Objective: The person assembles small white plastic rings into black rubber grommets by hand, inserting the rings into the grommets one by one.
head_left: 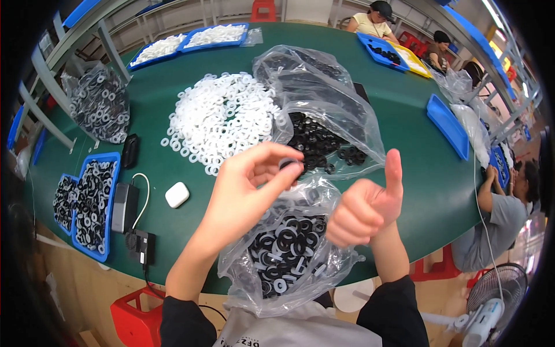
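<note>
My left hand (pixel 245 182) pinches a small dark ring (pixel 287 164) with a grey face between thumb and fingertips. It hovers over the near edge of the black pieces (pixel 315 139) in a clear plastic bag (pixel 361 124). To its right, my right hand (pixel 364 211) is closed, its thumb pointing straight up; the curled fingers hide whatever may be inside. Below both hands, an open clear bag (pixel 234 263) holds mixed black and pale grey rings (pixel 286 248). A wide pile of white rings (pixel 222 118) lies beyond my left hand.
On the green table (pixel 156 214), a blue tray (pixel 108 231) of ringed pieces stands left, near a white case (pixel 177 195) and a black adapter (pixel 140 246). A filled bag (pixel 101 104) leans behind. An empty blue tray (pixel 448 127) lies right. A person (pixel 503 214) sits right, beside a fan (pixel 497 289).
</note>
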A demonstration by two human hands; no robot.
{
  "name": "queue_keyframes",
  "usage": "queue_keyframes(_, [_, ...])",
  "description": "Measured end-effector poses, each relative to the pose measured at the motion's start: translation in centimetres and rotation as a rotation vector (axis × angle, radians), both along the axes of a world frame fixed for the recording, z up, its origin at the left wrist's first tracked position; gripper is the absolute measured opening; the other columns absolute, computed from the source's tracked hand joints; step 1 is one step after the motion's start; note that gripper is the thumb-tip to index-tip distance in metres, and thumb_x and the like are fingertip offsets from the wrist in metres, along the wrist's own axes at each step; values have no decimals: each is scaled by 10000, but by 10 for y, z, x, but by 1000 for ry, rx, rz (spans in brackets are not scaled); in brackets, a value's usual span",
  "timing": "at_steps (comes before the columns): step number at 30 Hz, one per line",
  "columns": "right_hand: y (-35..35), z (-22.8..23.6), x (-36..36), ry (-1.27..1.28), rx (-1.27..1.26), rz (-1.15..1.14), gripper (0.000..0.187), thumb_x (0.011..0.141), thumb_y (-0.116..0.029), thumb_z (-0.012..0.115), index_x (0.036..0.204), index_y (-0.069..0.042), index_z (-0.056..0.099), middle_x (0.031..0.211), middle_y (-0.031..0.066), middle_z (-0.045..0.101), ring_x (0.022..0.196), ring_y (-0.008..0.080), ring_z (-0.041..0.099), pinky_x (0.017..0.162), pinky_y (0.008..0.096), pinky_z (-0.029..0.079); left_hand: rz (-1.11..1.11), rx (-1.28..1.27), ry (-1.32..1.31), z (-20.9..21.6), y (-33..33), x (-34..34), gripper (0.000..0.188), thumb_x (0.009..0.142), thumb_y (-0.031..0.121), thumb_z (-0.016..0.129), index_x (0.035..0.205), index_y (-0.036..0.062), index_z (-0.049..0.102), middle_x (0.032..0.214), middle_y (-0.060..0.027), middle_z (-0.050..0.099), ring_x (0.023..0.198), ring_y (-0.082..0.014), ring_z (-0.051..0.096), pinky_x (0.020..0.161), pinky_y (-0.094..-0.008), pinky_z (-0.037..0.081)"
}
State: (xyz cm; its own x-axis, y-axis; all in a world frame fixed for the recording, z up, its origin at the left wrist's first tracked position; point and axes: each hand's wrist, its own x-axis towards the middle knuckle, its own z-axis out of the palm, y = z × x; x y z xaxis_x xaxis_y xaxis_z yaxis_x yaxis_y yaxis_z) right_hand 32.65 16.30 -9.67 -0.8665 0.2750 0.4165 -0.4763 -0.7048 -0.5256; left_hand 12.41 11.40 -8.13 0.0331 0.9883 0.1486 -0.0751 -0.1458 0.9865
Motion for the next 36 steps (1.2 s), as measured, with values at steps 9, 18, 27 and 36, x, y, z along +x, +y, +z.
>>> queue_keyframes(9, [-10, -2, 1, 170, 187, 251, 926, 826, -857, 59, 616, -63, 487, 585, 11, 462, 500, 160, 414, 512, 279, 325, -180, 126, 534, 6, -18, 9, 155, 784, 7, 731, 937, 8, 708, 829, -112, 705, 723, -180, 683, 651, -283, 527])
queue_keyframes(18, [-32, -7, -8, 425, 148, 543, 935, 703, -950, 67, 637, -100, 451, 603, 8, 423, 472, 199, 396, 453, 306, 290, -488, 332, 799, -4, -19, 5, 251, 758, 65, 737, 1007, 81, 716, 885, -40, 614, 893, -254, 549, 806, -363, 471])
queue_keyframes(27, [-48, -12, -13, 433, 32, 684, 962, 671, -954, -3, 604, -107, 449, 574, -12, 401, 447, 184, 376, 439, 293, 284, -414, 400, 717, -7, -16, 4, 357, 762, 53, 740, 1113, 93, 688, 826, -40, 612, 814, -238, 556, 732, -339, 466])
queue_keyframes(36, [-54, -20, -27, 272, -52, 790, 930, 727, -927, 10, 573, -106, 420, 512, -13, 389, 415, 184, 400, 415, 299, 296, -251, 366, 296, 15, -26, 25, 361, 715, 27, 788, 1066, 35, 700, 754, -26, 633, 588, -100, 501, 542, -236, 419])
